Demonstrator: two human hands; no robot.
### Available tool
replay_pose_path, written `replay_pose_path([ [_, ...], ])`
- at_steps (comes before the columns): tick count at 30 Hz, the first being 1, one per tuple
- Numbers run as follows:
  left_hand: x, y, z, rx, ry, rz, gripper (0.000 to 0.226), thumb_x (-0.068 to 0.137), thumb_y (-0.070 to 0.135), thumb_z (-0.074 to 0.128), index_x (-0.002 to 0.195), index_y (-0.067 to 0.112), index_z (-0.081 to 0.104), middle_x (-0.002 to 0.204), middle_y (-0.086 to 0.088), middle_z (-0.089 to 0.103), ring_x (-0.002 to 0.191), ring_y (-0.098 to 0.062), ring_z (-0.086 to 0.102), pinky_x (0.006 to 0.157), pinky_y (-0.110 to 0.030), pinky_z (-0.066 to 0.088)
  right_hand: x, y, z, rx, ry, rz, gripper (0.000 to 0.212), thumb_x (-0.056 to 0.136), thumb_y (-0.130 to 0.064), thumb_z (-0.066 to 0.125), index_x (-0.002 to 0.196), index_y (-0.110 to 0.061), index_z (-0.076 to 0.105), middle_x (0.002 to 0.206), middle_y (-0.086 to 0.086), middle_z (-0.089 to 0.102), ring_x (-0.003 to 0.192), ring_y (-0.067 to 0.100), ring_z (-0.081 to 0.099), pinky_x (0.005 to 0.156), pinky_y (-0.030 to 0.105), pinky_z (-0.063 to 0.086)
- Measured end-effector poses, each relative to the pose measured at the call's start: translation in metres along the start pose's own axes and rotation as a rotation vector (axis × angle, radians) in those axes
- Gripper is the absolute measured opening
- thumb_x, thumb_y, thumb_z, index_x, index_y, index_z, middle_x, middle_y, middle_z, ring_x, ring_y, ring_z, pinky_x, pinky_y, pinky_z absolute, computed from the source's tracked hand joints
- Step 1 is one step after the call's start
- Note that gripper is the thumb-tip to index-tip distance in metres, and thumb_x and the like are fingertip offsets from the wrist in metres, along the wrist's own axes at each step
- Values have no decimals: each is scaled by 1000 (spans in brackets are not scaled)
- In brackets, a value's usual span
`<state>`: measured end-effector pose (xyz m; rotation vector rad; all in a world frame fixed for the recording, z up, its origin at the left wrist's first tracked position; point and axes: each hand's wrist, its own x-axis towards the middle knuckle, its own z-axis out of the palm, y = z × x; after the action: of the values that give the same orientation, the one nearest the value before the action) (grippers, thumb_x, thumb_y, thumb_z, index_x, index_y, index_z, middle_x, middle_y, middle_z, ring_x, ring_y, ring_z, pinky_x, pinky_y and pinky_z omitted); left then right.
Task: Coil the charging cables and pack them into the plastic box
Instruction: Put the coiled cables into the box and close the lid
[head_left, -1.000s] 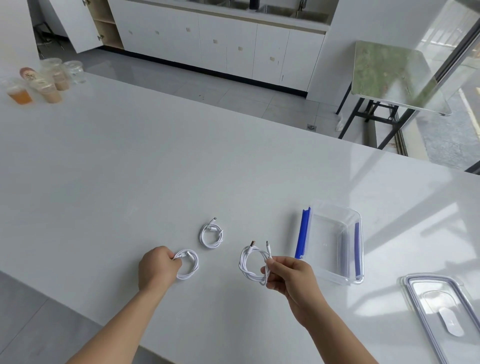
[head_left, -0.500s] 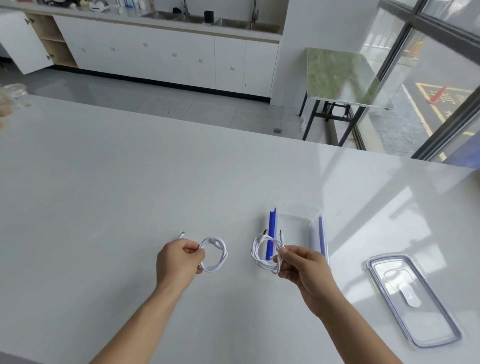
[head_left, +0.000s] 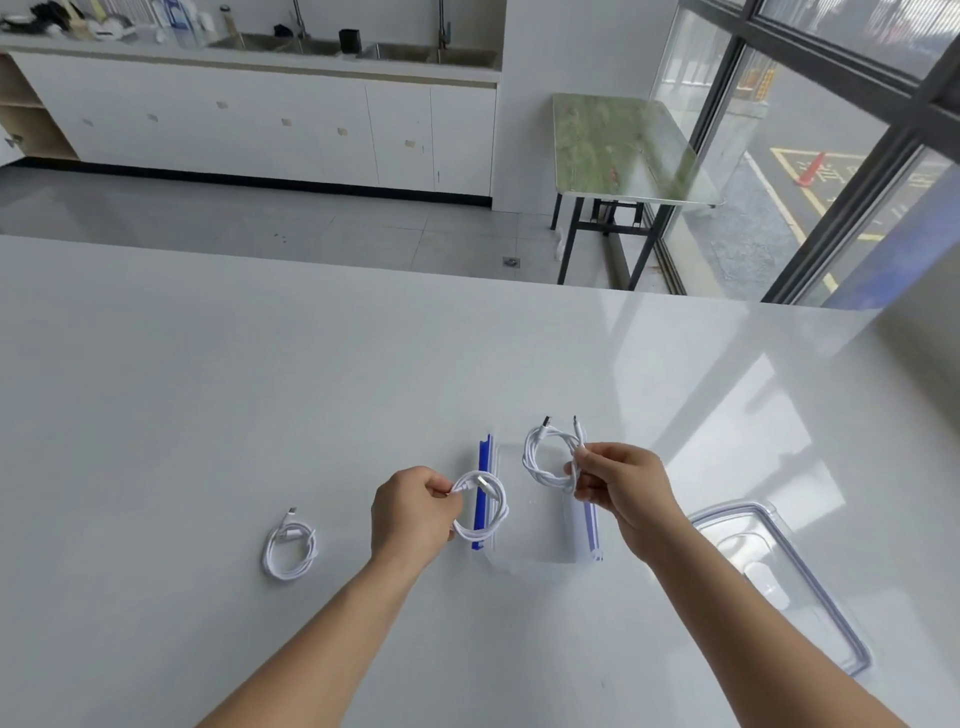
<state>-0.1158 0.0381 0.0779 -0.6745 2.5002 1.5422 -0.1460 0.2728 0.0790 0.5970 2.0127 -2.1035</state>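
My left hand pinches a coiled white charging cable and holds it over the left blue-clipped edge of the clear plastic box. My right hand pinches a second coiled white cable, lifted above the box's far half, with both plugs sticking up. A third coiled white cable lies flat on the white table to the left of my left hand. The box stands open, its bottom mostly visible between the two held coils.
The box's clear lid lies flat on the table to the right of the box. Beyond the table's far edge are a grey floor, white cabinets and a green-topped side table by the window.
Both hands have carried their coiled cables to the right, so they now hang over the box. The third cable, left behind on the table, has come back into view.
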Motion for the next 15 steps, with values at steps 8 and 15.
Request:
replay_pose_path([
  [8,7,2,20,20,-12,-36,10,77,9,70,73,18,69,71,0,72,60,-26,73,64,-43,64,59,-7,18,-814,-40,-143,23,88,-18,63,69,-10,72,64,4,74,58,25,66,66,38,58],
  [15,9,1,23,19,-17,-43,9,77,8,71,74,15,70,71,-1,72,64,-26,73,62,-42,64,90,7,50,-1363,-99,-204,14,92,-22,61,94,-10,69,91,12,73,81,35,67,65,34,53],
])
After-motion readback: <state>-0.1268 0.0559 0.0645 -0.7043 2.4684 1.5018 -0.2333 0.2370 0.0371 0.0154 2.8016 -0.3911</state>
